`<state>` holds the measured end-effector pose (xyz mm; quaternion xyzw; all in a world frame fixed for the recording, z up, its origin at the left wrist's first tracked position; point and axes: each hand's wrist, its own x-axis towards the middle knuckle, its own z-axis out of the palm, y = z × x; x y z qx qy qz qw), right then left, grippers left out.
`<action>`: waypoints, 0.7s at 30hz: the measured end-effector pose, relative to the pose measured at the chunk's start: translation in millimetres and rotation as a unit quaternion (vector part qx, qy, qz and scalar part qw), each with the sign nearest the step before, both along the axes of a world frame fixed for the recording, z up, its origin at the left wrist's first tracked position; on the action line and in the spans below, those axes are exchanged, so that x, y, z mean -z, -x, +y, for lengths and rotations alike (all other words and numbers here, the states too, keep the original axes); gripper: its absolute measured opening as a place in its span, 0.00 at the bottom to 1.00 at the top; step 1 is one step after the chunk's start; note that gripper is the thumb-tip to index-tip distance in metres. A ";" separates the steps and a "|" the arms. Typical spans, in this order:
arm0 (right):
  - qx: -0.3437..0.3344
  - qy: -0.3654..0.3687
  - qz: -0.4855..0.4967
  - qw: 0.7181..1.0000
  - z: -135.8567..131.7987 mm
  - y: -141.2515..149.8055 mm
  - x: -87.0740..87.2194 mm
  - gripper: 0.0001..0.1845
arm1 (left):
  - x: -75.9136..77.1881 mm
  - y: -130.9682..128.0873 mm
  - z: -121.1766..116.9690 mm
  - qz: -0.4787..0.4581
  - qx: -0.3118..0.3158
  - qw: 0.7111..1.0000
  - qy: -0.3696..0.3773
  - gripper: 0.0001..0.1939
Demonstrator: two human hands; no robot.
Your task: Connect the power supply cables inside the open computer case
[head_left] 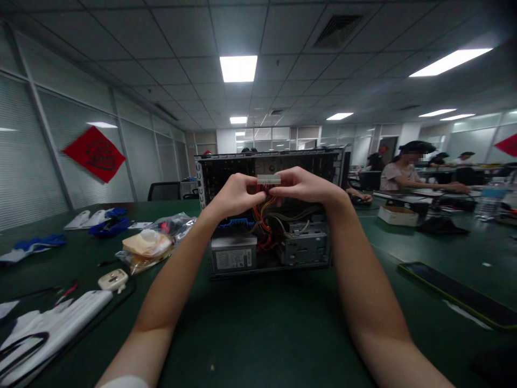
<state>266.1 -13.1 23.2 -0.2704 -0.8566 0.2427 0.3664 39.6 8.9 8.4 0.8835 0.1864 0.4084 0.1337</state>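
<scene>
An open computer case [226, 161] stands on the green table [258, 328] in front of me, its side panel off. Both my hands are raised before its opening and pinch a pale plastic connector [269, 179] between them. My left hand [236, 194] grips its left end and my right hand [301, 186] its right end, fingers closed. Red, yellow and orange wires [262, 213] hang from the connector down into the case. Below sit a grey power supply [233, 257] and a metal drive cage [307, 245].
To the left lie a plastic bag with bread [147, 245], a white plug [113, 280], a white power strip [60, 323] and blue-and-white gloves [109, 221]. A dark phone [456, 293] lies at right. Other people sit at tables in the right background [404, 172].
</scene>
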 end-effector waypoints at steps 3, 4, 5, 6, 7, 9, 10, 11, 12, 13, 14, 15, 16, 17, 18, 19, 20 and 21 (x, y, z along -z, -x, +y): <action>-0.004 -0.004 0.005 1.000 0.4 -0.9 0.8 0.17 | 0.9 -2.4 2.1 -0.007 0.006 1.000 -0.014 0.13; -0.006 -0.004 0.006 1.000 0.5 -1.0 0.9 0.17 | 1.2 -3.4 2.8 -0.003 0.017 1.000 -0.008 0.14; -0.008 -0.003 0.005 1.000 0.6 -1.1 1.0 0.17 | 1.5 -4.3 3.4 0.003 0.029 1.000 0.000 0.15; -0.008 0.001 0.004 1.000 0.7 -1.1 0.9 0.16 | 1.7 -5.3 3.9 0.008 0.040 0.999 0.008 0.15; -0.007 0.004 0.004 1.000 0.8 -1.2 0.9 0.16 | 1.8 -6.1 4.2 0.011 0.047 0.999 0.015 0.16; -0.002 0.009 0.006 1.000 0.9 -1.4 0.6 0.15 | 1.7 -7.1 4.1 0.012 0.053 0.998 0.025 0.16; 0.001 0.009 0.007 1.000 0.8 -1.6 0.5 0.14 | 1.4 -7.2 3.8 0.011 0.057 0.998 0.029 0.16; 0.003 0.009 0.009 1.000 0.7 -1.9 0.3 0.14 | 0.9 -7.1 3.4 0.010 0.067 0.997 0.038 0.15; 0.004 0.008 0.012 1.000 0.6 -2.2 0.2 0.14 | 0.4 -6.7 2.9 0.010 0.079 0.996 0.048 0.15; 0.004 0.008 0.015 1.000 0.4 -2.6 0.0 0.14 | -0.3 -6.1 2.3 0.010 0.090 0.994 0.058 0.15; 0.003 0.009 0.017 1.000 0.2 -3.1 -0.1 0.14 | -0.9 -5.3 1.6 0.009 0.096 0.993 0.066 0.16; 0.000 0.010 0.019 1.000 0.2 -3.6 -0.1 0.15 | -1.6 -4.5 1.0 0.008 0.097 0.993 0.071 0.16; -0.002 0.010 0.019 1.000 0.2 -4.1 -0.2 0.16 | -2.1 -3.7 0.4 0.007 0.092 0.993 0.072 0.16; -0.003 0.008 0.017 1.000 0.3 -4.6 -0.1 0.17 | -2.6 -3.1 -0.2 0.006 0.085 0.994 0.070 0.16; -0.002 0.006 0.014 1.000 0.4 -5.2 -0.1 0.18 | -3.0 -2.6 -0.6 0.004 0.078 0.995 0.067 0.15; 0.000 0.004 0.010 1.000 0.4 -5.8 0.0 0.19 | -3.2 -2.3 -0.9 0.003 0.075 0.995 0.066 0.15; 0.002 0.003 0.006 1.000 0.2 -6.3 0.0 0.19 | -3.3 -2.2 -1.0 0.003 0.077 0.995 0.069 0.15; 0.002 0.003 0.001 1.000 -0.1 -7.0 0.1 0.20 | -3.2 -2.2 -0.9 0.005 0.084 0.994 0.076 0.14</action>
